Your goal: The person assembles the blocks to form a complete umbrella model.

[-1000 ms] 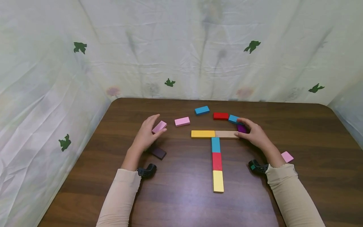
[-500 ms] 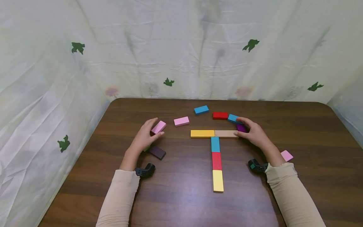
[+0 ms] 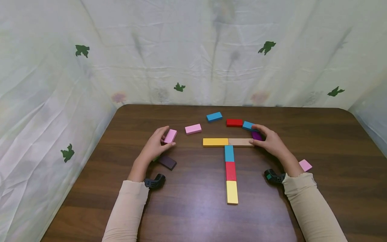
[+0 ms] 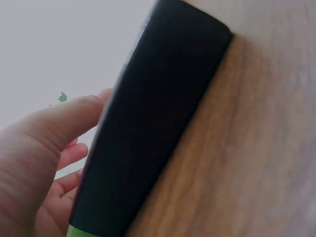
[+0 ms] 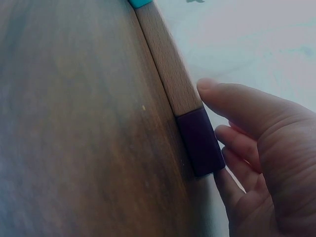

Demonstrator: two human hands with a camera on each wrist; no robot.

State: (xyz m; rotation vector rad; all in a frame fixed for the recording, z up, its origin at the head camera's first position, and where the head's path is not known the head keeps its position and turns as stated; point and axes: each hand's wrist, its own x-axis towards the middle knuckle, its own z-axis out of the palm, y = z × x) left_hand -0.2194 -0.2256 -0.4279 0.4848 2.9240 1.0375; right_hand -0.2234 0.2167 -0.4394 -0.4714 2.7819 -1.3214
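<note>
My left hand [image 3: 153, 144] curls its fingers round a pink block [image 3: 170, 136], with the thumb by its near end and the index finger by its far end. Beside the wrist lie a black block [image 3: 167, 162] and a green block [image 4: 81, 231], mostly hidden in the head view. My right hand [image 3: 270, 143] holds a purple block [image 3: 256, 135] between thumb and fingers. That thumb overlaps the end of a bare wooden block [image 3: 240, 142]. Its index fingertip reaches a blue block [image 3: 248, 125]. In the right wrist view the purple block sits at the wooden block's end.
A yellow-orange block [image 3: 215, 142] adjoins the wooden one. Below them run a light blue block [image 3: 229, 153], a red block [image 3: 230, 171] and a yellow block [image 3: 232, 192]. Farther back lie another pink block [image 3: 193, 129], blue block [image 3: 214, 117] and red block [image 3: 234, 123].
My left hand has lowered a little toward me, and the pink block at its fingers has turned to point more away from me. My right hand stays nearly still.
</note>
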